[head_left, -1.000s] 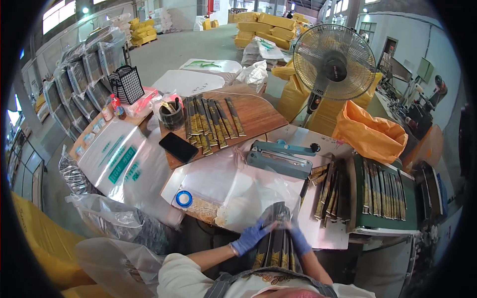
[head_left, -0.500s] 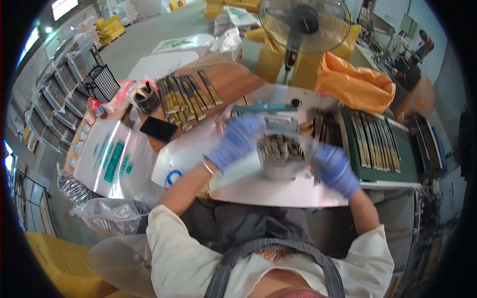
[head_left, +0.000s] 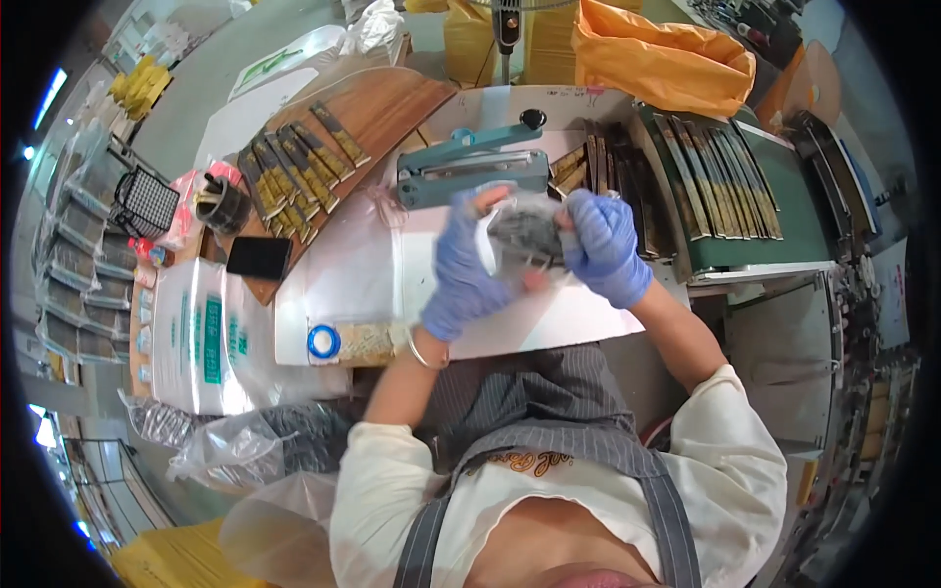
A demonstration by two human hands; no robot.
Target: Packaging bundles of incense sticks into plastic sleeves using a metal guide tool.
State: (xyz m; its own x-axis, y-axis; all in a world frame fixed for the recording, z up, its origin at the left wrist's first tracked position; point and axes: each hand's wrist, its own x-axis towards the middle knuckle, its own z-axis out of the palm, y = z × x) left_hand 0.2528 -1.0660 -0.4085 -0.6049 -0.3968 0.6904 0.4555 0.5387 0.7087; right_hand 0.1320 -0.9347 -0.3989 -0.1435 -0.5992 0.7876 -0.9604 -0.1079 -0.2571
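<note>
My left hand (head_left: pixel 469 253), in a blue glove with bare fingertips, curves round the left side of a see-through round container or bag (head_left: pixel 529 233) with dark contents. Motion smears it, so which of the two it is cannot be told. My right hand (head_left: pixel 605 245), gloved alike, is closed at its right edge; what lies between those fingers is hidden. Just beyond stands a grey-green hand sealer (head_left: pixel 475 171) with a lever arm. Dark narrow strip packets (head_left: pixel 613 162) stand in a bunch past my right hand.
Black-and-gold strip packets lie on a wooden board (head_left: pixel 392 93), and more on a green mat (head_left: pixel 809 196). A phone (head_left: pixel 259 258), pen cup (head_left: pixel 223 206) and blue tape roll (head_left: pixel 322 341) are at left. An orange bag (head_left: pixel 667 64) stands at the back.
The view has shifted, with the sealer now in plainer sight. My hands have come together round the container or bag; before, they were farther apart, on either side of a grey container with brownish contents.
</note>
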